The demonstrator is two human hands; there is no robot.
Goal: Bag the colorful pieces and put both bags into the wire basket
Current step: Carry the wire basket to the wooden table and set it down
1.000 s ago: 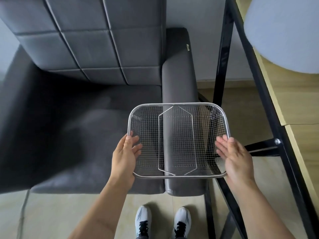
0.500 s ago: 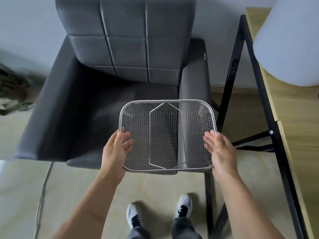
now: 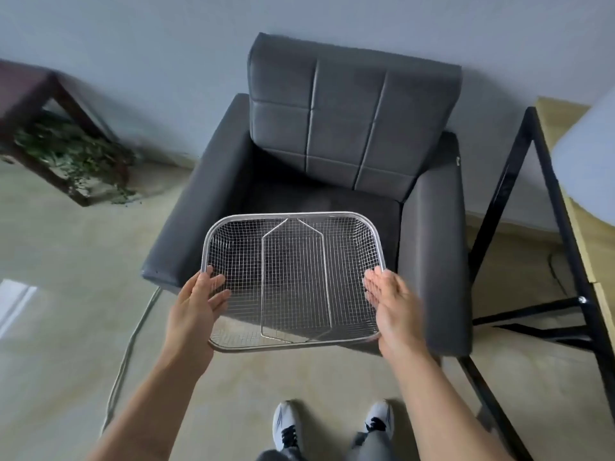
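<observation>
I hold an empty silver wire basket (image 3: 293,216) level in front of me, over the front edge of a dark grey armchair. My left hand (image 3: 196,304) grips its near left corner, fingers curled over the rim into the mesh. On the near right corner sits my right hand (image 3: 391,302), gripping the rim. Through the mesh I see a wire handle frame under the bottom. No bags or colorful pieces are in view.
The grey armchair (image 3: 352,128) stands against the wall straight ahead. A black-framed wooden table (image 3: 562,207) with a pale round object (image 3: 589,154) is at the right. A dark wooden stand with a plant (image 3: 66,154) sits at the far left. A cable (image 3: 133,334) runs along the floor.
The view has pulled back and turned left: the armchair now shows whole and the plant stand has come into sight. The basket stays in both hands, now over the seat front instead of the right armrest.
</observation>
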